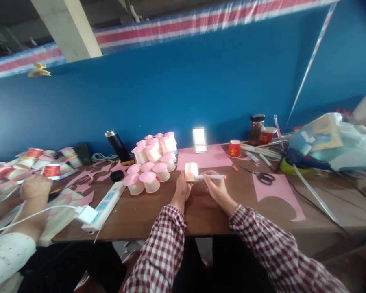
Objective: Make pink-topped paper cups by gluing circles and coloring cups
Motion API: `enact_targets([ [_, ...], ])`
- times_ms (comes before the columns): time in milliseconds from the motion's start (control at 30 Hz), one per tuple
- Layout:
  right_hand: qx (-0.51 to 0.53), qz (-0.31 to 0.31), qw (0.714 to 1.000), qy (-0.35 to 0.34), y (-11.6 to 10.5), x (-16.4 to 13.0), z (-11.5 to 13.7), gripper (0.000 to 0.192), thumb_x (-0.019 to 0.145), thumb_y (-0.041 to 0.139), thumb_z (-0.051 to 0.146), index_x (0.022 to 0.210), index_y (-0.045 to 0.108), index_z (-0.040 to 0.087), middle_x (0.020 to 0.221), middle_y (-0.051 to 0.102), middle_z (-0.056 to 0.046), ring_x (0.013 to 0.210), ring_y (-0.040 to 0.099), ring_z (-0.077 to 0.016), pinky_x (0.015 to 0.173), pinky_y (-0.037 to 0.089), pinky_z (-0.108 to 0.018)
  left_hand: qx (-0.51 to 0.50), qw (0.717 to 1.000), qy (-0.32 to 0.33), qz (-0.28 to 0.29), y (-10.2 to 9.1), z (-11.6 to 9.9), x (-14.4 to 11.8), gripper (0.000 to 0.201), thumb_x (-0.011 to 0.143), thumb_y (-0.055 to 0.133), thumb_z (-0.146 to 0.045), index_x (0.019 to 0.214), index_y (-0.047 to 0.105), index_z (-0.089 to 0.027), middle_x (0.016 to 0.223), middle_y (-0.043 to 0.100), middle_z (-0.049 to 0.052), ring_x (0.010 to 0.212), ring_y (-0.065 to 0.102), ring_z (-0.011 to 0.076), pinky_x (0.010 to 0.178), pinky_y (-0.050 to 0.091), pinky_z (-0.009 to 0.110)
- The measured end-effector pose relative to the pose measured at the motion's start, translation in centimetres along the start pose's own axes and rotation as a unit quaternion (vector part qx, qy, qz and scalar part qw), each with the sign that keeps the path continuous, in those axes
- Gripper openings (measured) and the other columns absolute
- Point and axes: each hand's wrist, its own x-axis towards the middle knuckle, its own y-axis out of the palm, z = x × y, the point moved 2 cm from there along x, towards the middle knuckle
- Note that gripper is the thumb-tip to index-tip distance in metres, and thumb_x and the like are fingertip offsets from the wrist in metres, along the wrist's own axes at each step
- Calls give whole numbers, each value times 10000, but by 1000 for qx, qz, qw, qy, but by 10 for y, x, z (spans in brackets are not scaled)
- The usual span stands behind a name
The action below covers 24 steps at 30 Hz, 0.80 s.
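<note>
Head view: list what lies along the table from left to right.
Co-worker's hand → power strip → black flask → pile of pink-topped cups → left hand holding a cup → right hand with pen → red cup → scissors → plastic bags.

The single head-worn camera looks forward and down across the brown table [158, 219], close above it, facing the blue wall [183, 89] behind it
</note>
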Motion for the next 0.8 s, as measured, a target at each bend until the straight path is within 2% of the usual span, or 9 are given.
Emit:
enact_targets([
  [300, -2, -26, 1000, -6, -1, 1, 2, 329, 759, 623, 486, 799, 644, 160, 656, 642, -42, 600, 595, -157, 461, 455, -232, 29, 999, 31, 19, 1, -1, -4, 298, 788, 573, -453, 794, 569, -155, 713, 605, 35, 669, 570, 154, 672, 477, 298],
  [800, 15, -20, 1000, 7, -1, 1, 2, 278, 768, 630, 438, 734, 620, 162, 602, 616, -21, 541, 549, -126, 452, 416, -218, 44, 998, 37, 35, -2, 2, -1, 336, 830, 491, -481, 774, 546, -154, 693, 579, 38, 668, 573, 156, 648, 475, 301],
])
